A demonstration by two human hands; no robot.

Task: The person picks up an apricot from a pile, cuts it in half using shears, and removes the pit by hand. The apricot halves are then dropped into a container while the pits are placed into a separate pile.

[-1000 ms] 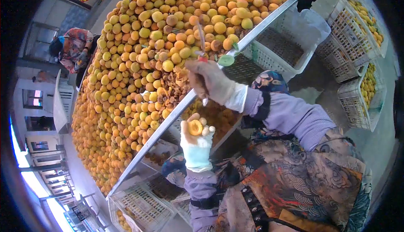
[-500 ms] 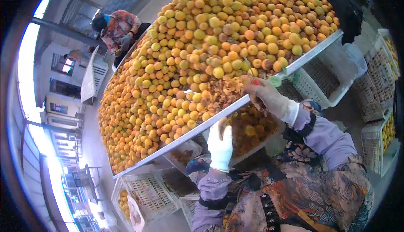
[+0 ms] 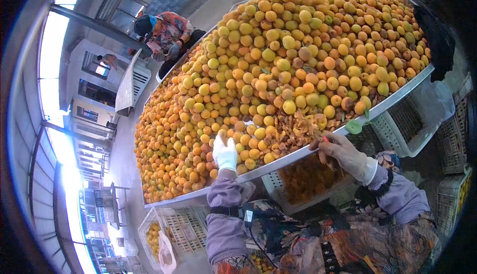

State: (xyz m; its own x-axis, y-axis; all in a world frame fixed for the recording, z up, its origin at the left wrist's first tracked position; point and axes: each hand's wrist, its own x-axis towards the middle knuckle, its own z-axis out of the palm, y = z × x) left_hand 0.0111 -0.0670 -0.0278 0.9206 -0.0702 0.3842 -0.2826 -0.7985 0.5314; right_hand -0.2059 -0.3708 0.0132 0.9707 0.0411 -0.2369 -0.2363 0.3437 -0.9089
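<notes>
A heap of yellow-orange apricots (image 3: 278, 65) covers a large table with a pale metal rim (image 3: 278, 162). Reaching over the rim, my left hand (image 3: 225, 155), in a white glove, has its fingers stretched out and apart among the apricots. My right hand (image 3: 344, 156), in a stained glove, is closed around a small red-handled tool (image 3: 326, 139) right at the rim; its working end is hidden. Torn brownish apricot pieces (image 3: 304, 126) lie on the fruit just beyond it. Below the rim, between my arms, a crate (image 3: 276, 187) holds orange-brown pulpy fruit.
White plastic crates (image 3: 184, 228) stand below the table at left, with more crates (image 3: 405, 125) at right. A green leaf (image 3: 354, 127) sits on the rim beside my right hand. Across the heap, a person (image 3: 169, 38) in a patterned top works at the table's far side.
My left hand has moved from below the rim out onto the apricots at left. My right hand stays at the rim with the red-handled tool. The view has shifted.
</notes>
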